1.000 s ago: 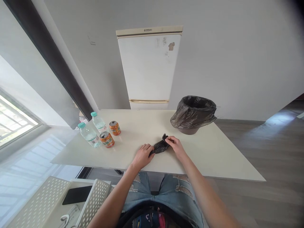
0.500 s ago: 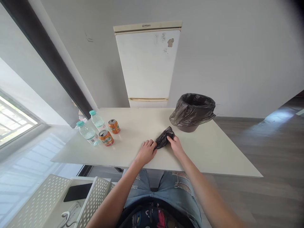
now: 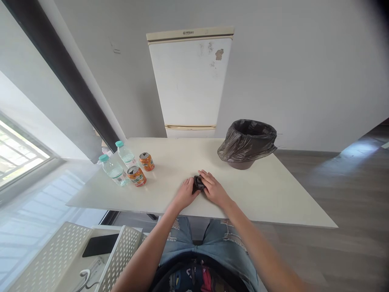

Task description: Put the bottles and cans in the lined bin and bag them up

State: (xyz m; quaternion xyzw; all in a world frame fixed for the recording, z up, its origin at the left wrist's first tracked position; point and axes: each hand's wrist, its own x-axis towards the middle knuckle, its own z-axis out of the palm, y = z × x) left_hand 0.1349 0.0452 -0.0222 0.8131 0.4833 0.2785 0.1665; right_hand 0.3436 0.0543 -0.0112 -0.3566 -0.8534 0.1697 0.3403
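A black plastic bag (image 3: 199,183), bunched into a small bundle, is squeezed between my two hands just above the white table (image 3: 170,162). My left hand (image 3: 186,193) grips its left side, thumb toward the middle. From the right, my right hand (image 3: 215,190) wraps over the bundle with its fingers bent around it. Much of the bag is hidden by the fingers. Farther back on the right stands a trash bin (image 3: 241,165) lined with a dark bag (image 3: 246,146) whose edge is folded over the rim.
Two clear bottles with teal caps (image 3: 113,170) and two orange cans (image 3: 137,176) stand on the table's left. A white holed basket (image 3: 121,253) with a black phone (image 3: 101,245) is at lower left. A refrigerator (image 3: 190,85) stands behind the table.
The stretched-out black bag has been gathered into a compact bundle. My right hand has moved left and down, close against my left hand.
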